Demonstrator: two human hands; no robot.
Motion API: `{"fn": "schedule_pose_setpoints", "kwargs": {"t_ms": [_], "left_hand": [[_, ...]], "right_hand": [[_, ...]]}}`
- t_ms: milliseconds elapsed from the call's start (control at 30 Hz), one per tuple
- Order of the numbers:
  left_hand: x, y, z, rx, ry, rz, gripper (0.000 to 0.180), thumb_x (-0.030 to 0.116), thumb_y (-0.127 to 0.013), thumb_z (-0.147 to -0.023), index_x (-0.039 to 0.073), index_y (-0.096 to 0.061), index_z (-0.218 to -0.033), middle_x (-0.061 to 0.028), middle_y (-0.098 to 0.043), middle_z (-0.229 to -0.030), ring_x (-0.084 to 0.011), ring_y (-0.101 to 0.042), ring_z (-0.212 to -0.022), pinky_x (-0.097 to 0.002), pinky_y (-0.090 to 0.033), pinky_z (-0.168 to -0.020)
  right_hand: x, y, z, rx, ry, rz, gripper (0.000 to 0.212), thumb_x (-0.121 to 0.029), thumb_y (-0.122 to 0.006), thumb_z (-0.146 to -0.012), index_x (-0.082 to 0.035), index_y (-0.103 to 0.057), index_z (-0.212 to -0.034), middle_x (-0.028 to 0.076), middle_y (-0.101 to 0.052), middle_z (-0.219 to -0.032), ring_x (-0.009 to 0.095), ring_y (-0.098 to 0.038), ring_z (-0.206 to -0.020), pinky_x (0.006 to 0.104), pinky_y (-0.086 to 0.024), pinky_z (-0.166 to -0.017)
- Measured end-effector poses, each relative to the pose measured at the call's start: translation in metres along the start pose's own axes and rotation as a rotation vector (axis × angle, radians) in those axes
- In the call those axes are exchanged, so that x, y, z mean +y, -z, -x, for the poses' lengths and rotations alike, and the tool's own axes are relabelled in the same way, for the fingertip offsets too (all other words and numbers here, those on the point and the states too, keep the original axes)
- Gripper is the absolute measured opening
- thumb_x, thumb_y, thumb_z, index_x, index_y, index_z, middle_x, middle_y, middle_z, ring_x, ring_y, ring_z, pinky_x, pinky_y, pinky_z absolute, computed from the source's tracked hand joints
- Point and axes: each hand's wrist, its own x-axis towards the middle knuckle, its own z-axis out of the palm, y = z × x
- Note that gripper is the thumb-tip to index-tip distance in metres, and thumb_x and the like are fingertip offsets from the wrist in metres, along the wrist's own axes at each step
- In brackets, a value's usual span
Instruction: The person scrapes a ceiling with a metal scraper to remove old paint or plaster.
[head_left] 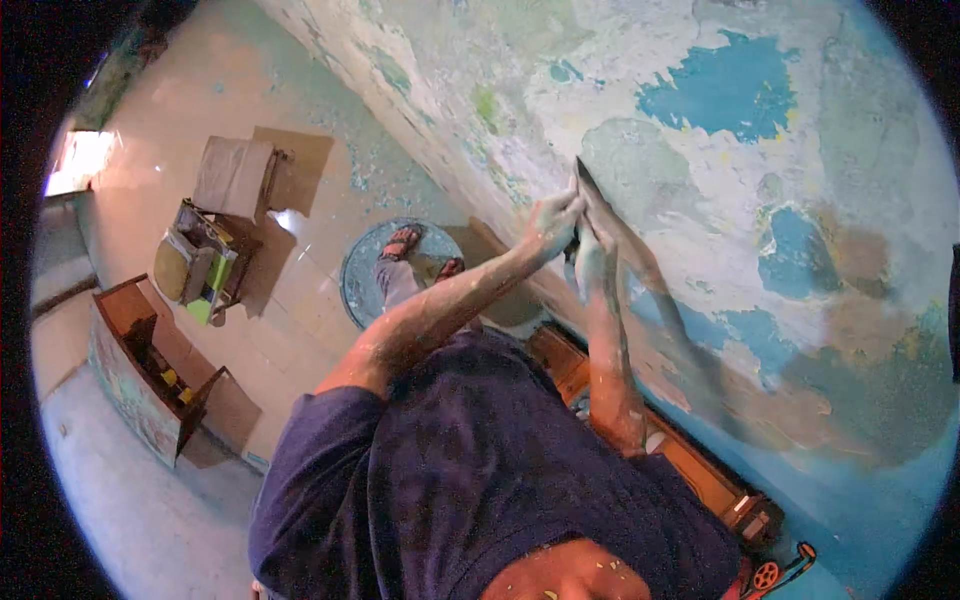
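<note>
Fingers of both hands clamp dark flat-bladed metal scraper: left hand wraps handle, right hand braces beneath. Blade tip flat against peeling blue-white plaster wall. Mid-scrape, I judge; next push needs steady pressure up wall.

A scraper with a thin, dark, flat blade is pressed against the wall, its pointed tip angled upward. The wall's old paint is peeling, with blue, green and tan patches showing among chalky white areas.
</note>
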Motion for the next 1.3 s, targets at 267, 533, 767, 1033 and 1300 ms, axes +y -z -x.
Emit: {"fn": "schedule_pose_setpoints", "kwargs": {"t_ms": [267,533,767,1033,1300], "left_hand": [[-0.004,0.013,-0.012,0.076,-0.076,-0.02,0.031,0.026,-0.051,-0.086,-0.005,-0.057,-0.085,-0.0175,-0.055,-0.064,-0.0117,-0.053,-0.066,-0.0335,-0.044,-0.06],[0.02,0.018,-0.015,0.0,0.062,-0.166,0.031,0.025,-0.05,-0.091,0.001,-0.061,-0.106,-0.0049,-0.062,-0.073,-0.0086,-0.054,-0.066,-0.0245,-0.045,-0.056],[0.006,0.027,-0.024,-0.071,0.062,0.011,0.03,0.023,-0.049,-0.091,-0.001,-0.062,-0.103,-0.002,-0.062,-0.074,-0.0065,-0.054,-0.066,-0.0241,-0.045,-0.054],[-0.008,0.033,-0.033,0.015,0.014,-0.025,0.033,0.028,-0.051,-0.087,-0.003,-0.061,-0.088,-0.0133,-0.062,-0.071,-0.0144,-0.059,-0.068,-0.0327,-0.046,-0.065],[-0.004,0.047,-0.041,0.024,0.037,-0.021,0.032,0.026,-0.049,-0.089,-0.002,-0.062,-0.098,-0.0079,-0.064,-0.075,-0.0111,-0.055,-0.065,-0.029,-0.046,-0.061]], "right_hand": [[0.008,-0.017,-0.016,0.003,0.058,0.018,0.03,-0.014,-0.043,-0.088,0.008,-0.058,-0.102,0.01,-0.062,-0.078,0.018,-0.054,-0.071,0.0315,-0.043,-0.066],[0.008,-0.028,-0.018,0.057,0.173,-0.036,0.026,-0.013,-0.044,-0.09,0.008,-0.058,-0.096,0.005,-0.058,-0.071,0.016,-0.053,-0.067,0.0294,-0.042,-0.061],[0.012,-0.035,-0.026,0.0,0.235,0.273,0.032,-0.016,-0.042,-0.091,0.006,-0.058,-0.107,0.013,-0.062,-0.081,0.018,-0.057,-0.074,0.0291,-0.044,-0.067],[0.005,-0.046,-0.019,0.033,0.119,0.292,0.035,-0.022,-0.041,-0.093,0.005,-0.059,-0.106,0.016,-0.064,-0.085,0.018,-0.059,-0.078,0.0286,-0.044,-0.069],[0.005,-0.056,-0.024,0.025,0.147,0.242,0.03,-0.016,-0.044,-0.091,0.008,-0.058,-0.103,0.018,-0.064,-0.087,0.02,-0.06,-0.085,0.0293,-0.046,-0.072]]}}
